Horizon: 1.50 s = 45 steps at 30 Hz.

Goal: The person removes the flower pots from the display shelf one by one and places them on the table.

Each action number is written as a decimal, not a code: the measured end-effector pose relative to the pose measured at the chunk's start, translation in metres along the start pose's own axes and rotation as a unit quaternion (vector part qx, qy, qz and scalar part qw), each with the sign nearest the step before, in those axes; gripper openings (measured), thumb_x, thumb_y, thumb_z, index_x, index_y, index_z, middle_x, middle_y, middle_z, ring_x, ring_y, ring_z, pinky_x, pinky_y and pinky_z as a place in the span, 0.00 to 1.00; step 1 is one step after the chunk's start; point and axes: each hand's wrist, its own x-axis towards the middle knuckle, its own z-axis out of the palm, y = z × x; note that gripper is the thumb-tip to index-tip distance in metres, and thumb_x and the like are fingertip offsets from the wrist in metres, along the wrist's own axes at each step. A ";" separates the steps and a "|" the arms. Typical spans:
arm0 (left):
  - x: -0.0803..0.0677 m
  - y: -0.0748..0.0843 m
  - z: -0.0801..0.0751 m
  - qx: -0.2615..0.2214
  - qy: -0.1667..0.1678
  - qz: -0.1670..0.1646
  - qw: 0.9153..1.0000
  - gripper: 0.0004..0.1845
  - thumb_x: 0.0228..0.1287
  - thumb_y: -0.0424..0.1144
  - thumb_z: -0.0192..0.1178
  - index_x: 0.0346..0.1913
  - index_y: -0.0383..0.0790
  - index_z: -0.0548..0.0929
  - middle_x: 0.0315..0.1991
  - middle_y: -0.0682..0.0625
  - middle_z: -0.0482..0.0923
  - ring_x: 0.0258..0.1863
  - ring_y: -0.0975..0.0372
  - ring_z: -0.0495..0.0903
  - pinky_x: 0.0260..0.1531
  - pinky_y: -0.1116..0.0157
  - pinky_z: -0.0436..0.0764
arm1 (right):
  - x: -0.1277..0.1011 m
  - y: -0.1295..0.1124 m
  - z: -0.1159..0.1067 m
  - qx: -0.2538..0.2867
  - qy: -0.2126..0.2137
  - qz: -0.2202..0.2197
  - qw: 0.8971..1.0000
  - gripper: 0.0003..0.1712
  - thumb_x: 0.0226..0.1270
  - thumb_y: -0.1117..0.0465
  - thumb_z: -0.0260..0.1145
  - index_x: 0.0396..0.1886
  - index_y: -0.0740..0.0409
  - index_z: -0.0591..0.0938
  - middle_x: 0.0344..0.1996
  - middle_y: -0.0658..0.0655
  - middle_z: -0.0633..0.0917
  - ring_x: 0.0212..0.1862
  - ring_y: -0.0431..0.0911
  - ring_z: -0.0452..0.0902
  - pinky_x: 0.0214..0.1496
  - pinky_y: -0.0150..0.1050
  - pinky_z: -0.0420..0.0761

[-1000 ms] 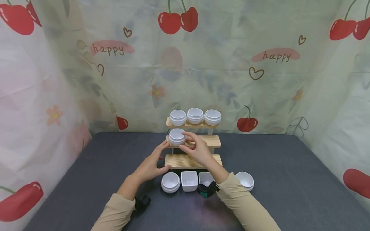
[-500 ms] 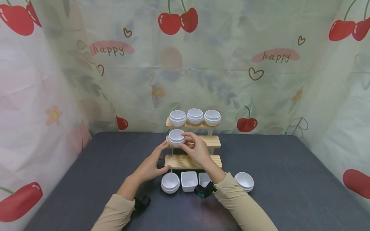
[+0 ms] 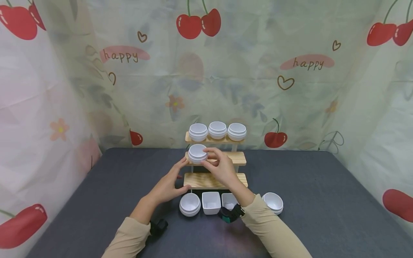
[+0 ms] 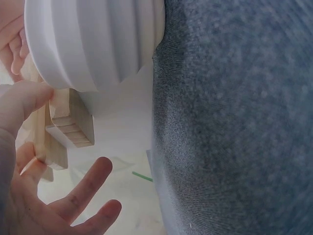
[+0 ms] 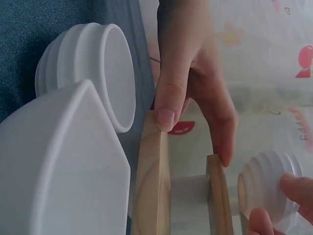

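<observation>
A three-tier wooden shelf (image 3: 238, 157) stands mid-table. On the left of its middle tier sits a white ribbed round bowl (image 3: 196, 153), and my right hand (image 3: 206, 157) pinches it between thumb and fingers. The right wrist view shows those fingertips (image 5: 293, 183) on the bowl (image 5: 264, 188). My left hand (image 3: 183, 173) rests against the shelf's left side with fingers spread. Its thumb (image 5: 164, 115) presses the end of the lower tier (image 5: 149, 186) and one finger touches the middle tier (image 5: 217, 196). It holds nothing.
Three white round bowls (image 3: 217, 129) line the top tier. In front of the shelf, on the grey table (image 3: 322, 200), are a round bowl (image 3: 190, 204), two square bowls (image 3: 211, 202) and another round bowl (image 3: 273, 202). Cherry-print curtains close in three sides.
The right forearm has shifted slightly. Both hands and the bowl on the middle tier keep their places.
</observation>
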 end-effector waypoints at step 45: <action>-0.001 -0.001 0.000 -0.016 0.007 0.014 1.000 0.44 0.57 0.37 0.64 0.72 0.46 0.50 0.75 0.45 0.44 0.57 0.48 0.75 0.53 0.50 0.78 | -0.031 -0.013 -0.017 0.045 -0.059 -0.040 0.996 0.21 0.57 0.61 0.69 0.52 0.56 0.77 0.44 0.65 0.85 0.27 0.43 0.78 0.27 0.27 0.75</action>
